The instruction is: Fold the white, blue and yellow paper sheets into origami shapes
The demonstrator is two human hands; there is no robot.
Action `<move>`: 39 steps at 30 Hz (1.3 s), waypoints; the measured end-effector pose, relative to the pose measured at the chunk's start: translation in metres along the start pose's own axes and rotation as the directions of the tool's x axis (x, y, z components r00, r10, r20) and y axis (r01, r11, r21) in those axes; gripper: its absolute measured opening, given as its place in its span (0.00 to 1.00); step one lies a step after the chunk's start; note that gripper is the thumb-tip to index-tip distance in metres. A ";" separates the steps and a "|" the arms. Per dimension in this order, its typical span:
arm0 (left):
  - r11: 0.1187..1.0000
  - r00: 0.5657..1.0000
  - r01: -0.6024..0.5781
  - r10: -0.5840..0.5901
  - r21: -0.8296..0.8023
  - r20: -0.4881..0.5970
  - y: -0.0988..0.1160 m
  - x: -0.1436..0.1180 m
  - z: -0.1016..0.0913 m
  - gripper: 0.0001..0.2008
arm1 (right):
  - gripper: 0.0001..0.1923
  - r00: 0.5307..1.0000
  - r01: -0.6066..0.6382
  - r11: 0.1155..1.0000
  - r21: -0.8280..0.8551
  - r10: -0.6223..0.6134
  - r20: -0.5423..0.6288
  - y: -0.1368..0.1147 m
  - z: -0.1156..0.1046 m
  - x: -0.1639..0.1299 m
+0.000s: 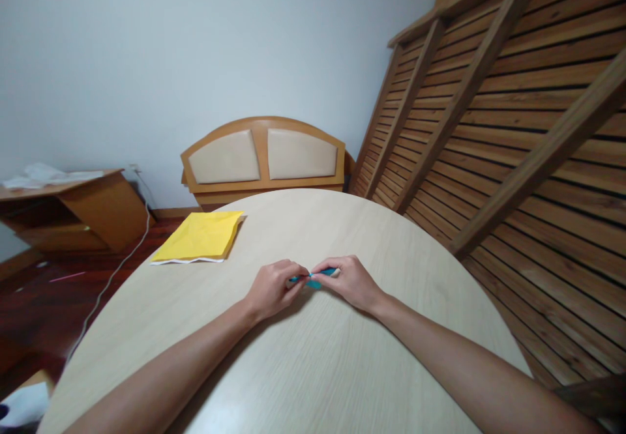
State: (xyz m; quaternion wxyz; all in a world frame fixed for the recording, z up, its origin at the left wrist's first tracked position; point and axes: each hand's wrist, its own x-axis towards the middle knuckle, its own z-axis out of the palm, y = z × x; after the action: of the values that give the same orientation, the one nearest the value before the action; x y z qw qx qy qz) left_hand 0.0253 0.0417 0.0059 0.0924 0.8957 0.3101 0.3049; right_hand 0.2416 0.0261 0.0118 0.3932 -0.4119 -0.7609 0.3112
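Observation:
Over the middle of the table, a small teal-blue piece (314, 284), possibly folded paper, is pinched between both hands. My left hand (274, 289) is closed on its left side, thumb and fingertips together. From the right, my right hand (353, 283) grips it the same way, and a darker blue part shows between its thumb and index finger. My fingertips almost meet and cover much of the piece, so its full shape is hidden.
A stack of yellow paper (200, 236) with a white sheet beneath lies at the round table's (381, 369) left edge. Beyond stands a wooden headboard (264, 154). Slatted wood panels (489, 134) lean at right. A low desk (98, 209) and a cable (115, 277) are at left.

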 end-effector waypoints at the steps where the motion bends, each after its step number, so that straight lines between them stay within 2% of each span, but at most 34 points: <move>1: 1.000 1.000 -0.004 0.004 0.010 0.008 0.001 0.000 0.000 0.11 | 0.10 1.000 0.003 1.000 0.000 -0.003 0.007 -0.001 0.000 0.000; 6: 1.000 1.000 0.006 -0.006 0.002 0.012 0.001 0.001 0.000 0.10 | 0.12 0.999 0.009 1.000 -0.006 -0.009 0.033 -0.004 0.000 0.001; 14: 0.991 0.992 0.127 -0.128 -0.039 -0.016 -0.013 0.000 0.001 0.15 | 0.08 0.999 -0.042 0.999 0.001 0.042 0.006 -0.003 -0.008 0.004; 19: 0.997 0.997 0.076 -0.076 0.014 0.007 -0.012 -0.002 -0.002 0.18 | 0.08 0.998 -0.050 0.999 0.019 0.049 0.030 0.000 -0.011 0.004; 23: 0.996 0.995 0.011 -0.020 0.091 0.099 -0.007 -0.001 -0.003 0.19 | 0.08 0.998 -0.046 0.999 -0.024 0.047 0.050 0.000 -0.012 0.002; 28: 0.996 0.987 0.025 -0.038 0.083 0.157 -0.003 -0.001 -0.001 0.17 | 0.10 0.996 -0.024 0.999 -0.043 0.028 0.085 -0.004 -0.008 -0.001; 33: 0.998 0.992 0.053 -0.055 0.017 0.110 -0.005 0.000 -0.001 0.17 | 0.12 0.997 -0.042 0.998 0.052 0.038 0.073 -0.002 -0.008 0.003; 39: 0.992 0.991 0.120 -0.117 -0.044 0.058 -0.008 0.001 -0.001 0.17 | 0.15 0.992 -0.124 0.976 0.177 0.117 0.045 0.002 -0.012 0.009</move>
State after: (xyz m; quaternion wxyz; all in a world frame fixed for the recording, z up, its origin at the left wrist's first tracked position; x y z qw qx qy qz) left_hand 0.0217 0.0488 0.0043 0.1400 0.8814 0.3527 0.2811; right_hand 0.2497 0.0363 0.0195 0.3959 -0.4147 -0.7100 0.4089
